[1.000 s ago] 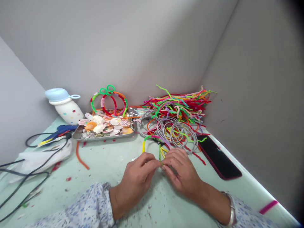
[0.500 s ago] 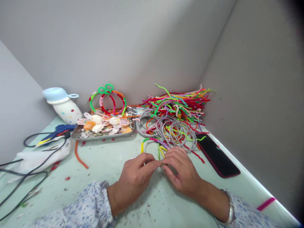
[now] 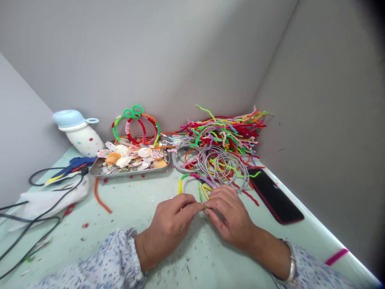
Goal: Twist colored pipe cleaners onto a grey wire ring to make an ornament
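My left hand and my right hand meet fingertip to fingertip low in the middle of the pale green table. Both pinch one end of a hoop wrapped in yellow, green and pink pipe cleaner, which arcs up and back from my fingers. Loose green and yellow pipe cleaner ends stick up just beside my right fingers. Behind the hoop lies a heap of bare grey hoops.
A pile of coloured pipe cleaners fills the back corner. A metal tray of shells with finished wrapped hoops stands behind left. A dark phone lies right. A spotted jar, blue glue gun, black cables and an orange pipe cleaner lie left.
My hands stay pinched together at the same spot; only the view has shifted slightly.
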### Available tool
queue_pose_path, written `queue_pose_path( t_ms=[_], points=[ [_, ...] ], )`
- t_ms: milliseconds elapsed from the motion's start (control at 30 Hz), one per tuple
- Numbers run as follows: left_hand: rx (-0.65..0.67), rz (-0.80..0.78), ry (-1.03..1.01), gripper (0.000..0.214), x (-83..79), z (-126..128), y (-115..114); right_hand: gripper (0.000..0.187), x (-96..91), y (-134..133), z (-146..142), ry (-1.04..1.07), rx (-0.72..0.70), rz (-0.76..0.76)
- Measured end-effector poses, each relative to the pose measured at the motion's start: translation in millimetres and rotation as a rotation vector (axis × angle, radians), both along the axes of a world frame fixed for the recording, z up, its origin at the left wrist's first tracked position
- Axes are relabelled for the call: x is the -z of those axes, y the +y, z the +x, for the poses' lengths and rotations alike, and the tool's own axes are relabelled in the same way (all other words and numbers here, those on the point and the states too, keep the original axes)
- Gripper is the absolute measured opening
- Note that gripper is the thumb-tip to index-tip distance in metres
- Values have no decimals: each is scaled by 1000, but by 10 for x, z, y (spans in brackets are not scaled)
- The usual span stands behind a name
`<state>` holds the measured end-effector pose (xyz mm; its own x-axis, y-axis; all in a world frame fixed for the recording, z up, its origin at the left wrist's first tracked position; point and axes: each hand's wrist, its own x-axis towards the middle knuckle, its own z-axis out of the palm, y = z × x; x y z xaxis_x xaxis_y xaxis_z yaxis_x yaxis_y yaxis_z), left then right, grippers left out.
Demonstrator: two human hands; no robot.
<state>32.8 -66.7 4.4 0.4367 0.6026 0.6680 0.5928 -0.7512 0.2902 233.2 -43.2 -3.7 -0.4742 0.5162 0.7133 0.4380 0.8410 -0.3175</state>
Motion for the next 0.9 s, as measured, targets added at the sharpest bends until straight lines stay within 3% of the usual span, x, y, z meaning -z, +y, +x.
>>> queue_pose_path(
  t_ms=[233,567,900],
  points=[
    [-7,-20,35,20,-10,25,11,8,-4,-3,1,-23,2,4],
    [-19,69,178,27,-44,-26,-24,11,-9,-8,-1,-14,-20,-23],
    [-18,47,124,25,-13,4,-8,10,3,-3,0,-20,10,23]
  ],
)
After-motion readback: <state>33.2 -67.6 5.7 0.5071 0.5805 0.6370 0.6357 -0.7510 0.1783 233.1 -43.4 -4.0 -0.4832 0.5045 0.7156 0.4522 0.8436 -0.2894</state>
